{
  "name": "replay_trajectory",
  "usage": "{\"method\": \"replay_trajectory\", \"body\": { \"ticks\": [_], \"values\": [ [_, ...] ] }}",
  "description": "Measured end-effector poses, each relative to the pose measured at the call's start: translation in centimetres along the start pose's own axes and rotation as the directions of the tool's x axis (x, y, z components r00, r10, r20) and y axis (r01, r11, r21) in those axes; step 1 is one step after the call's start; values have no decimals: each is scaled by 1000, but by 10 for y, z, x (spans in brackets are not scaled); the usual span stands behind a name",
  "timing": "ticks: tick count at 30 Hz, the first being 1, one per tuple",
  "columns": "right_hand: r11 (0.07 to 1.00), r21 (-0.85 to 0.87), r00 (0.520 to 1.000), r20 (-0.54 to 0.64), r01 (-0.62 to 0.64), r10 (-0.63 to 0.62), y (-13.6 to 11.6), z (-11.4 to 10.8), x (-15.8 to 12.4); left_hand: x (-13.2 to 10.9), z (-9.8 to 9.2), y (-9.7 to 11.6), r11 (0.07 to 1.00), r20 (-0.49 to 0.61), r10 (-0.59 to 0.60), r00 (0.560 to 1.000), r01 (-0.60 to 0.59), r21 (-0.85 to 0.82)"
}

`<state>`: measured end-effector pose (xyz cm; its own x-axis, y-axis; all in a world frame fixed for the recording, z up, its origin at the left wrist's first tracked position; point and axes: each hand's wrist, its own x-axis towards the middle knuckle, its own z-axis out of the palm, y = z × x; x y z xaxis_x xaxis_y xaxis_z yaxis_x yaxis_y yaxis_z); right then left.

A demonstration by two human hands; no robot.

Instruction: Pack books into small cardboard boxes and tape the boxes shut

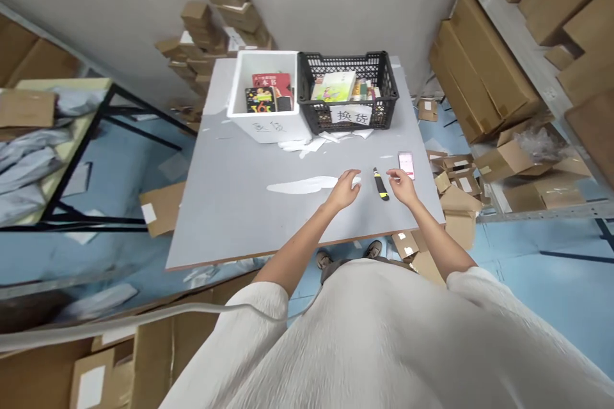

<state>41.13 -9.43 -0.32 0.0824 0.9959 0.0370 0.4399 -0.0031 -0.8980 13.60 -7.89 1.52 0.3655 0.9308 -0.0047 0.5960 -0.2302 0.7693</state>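
Note:
My left hand [344, 190] is over the grey table [230, 204], fingers apart and holding nothing, at the right end of a long torn white strip [302, 186]. To its right lies a black and yellow utility knife [380, 184], touched by neither hand. Just beyond the knife, my right hand [401, 186] hovers with its fingers curved but apart, nothing in them. Close behind that hand rests a phone [406, 165] with its screen lit.
At the table's back stand a white foam box [266, 124] and a black plastic crate [348, 116], both with books inside. White scraps [311, 144] lie before them. Cardboard boxes [484, 70] line the right; a rack with grey parcels [33, 169] stands left.

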Motion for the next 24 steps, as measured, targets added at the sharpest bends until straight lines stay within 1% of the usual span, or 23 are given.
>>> {"method": "replay_trajectory", "body": {
  "ticks": [7, 14, 19, 24],
  "values": [
    [998, -35, 990, 127, 59, -54, -45, 77, 2, -54, -58, -47, 997, -70, -73, 995, 72, -19],
    [997, -42, 982, 178, 71, -62, -90, 165, -14, -110, -119, -105, 994, -99, -104, 990, 100, -54],
    [995, -49, 970, 228, 92, -79, -116, 222, -25, -147, -152, -142, 991, -127, -131, 983, 126, -45],
    [990, -48, 937, 332, 132, -109, -140, 271, -24, -184, -179, -168, 983, -191, -178, 965, 166, -73]
  ]
}}
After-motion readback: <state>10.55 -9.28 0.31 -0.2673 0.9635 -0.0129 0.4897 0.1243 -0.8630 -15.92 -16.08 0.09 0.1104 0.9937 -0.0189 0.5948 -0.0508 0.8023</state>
